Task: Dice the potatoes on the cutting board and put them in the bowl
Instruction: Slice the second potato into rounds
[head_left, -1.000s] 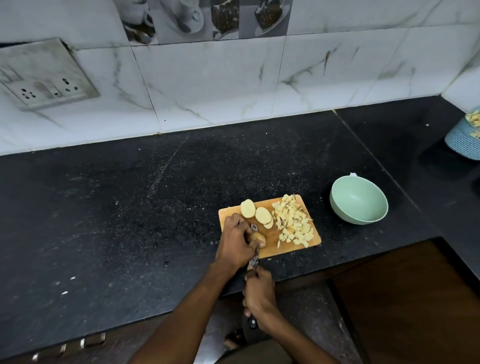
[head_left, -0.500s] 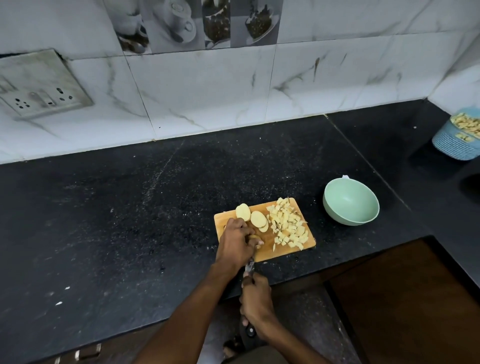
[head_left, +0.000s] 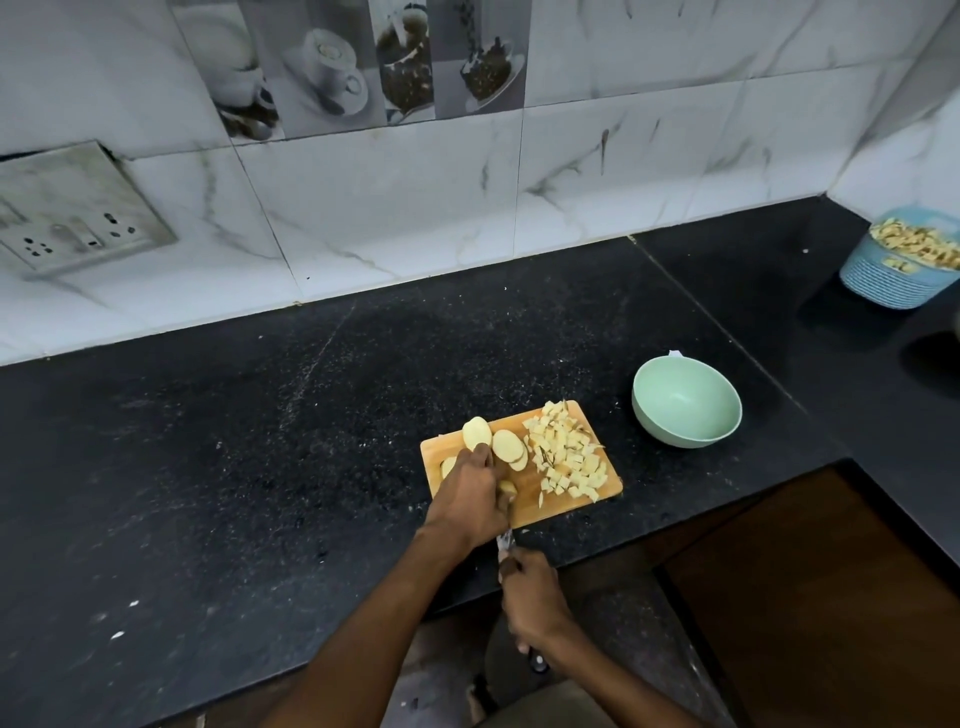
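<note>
— Head view: what lies on the cutting board (head_left: 566, 512)?

— Its right half carries a heap of diced potato (head_left: 569, 454). Toward the far left corner lie a few round potato slices (head_left: 493, 441), some overlapping. Near the middle of the board's near half sits a small potato piece (head_left: 506, 488) with its skin still on.

— And the hands?

— The left hand (head_left: 470, 496) is on the board, fingers curled down over that small piece and pinning it in place. The right hand (head_left: 532, 597) is off the near edge of the tabletop (head_left: 234, 467), clenched round the handle of a knife (head_left: 505, 543). The blade runs forward from that hand onto the board and disappears beside the left hand, so its tip cannot be made out.

— Where is the bowl?

— The pale green bowl (head_left: 685, 410) stands on the tabletop just to the right of the board and slightly farther back, apart from it. No potato is in it.

— Anything else in sight?

— A blue ribbed container (head_left: 898, 275) holding pale yellowish pieces stands at the far right, well apart from the board. On the marble-look wall tiles at the left is a switch and socket plate (head_left: 78, 208).
</note>
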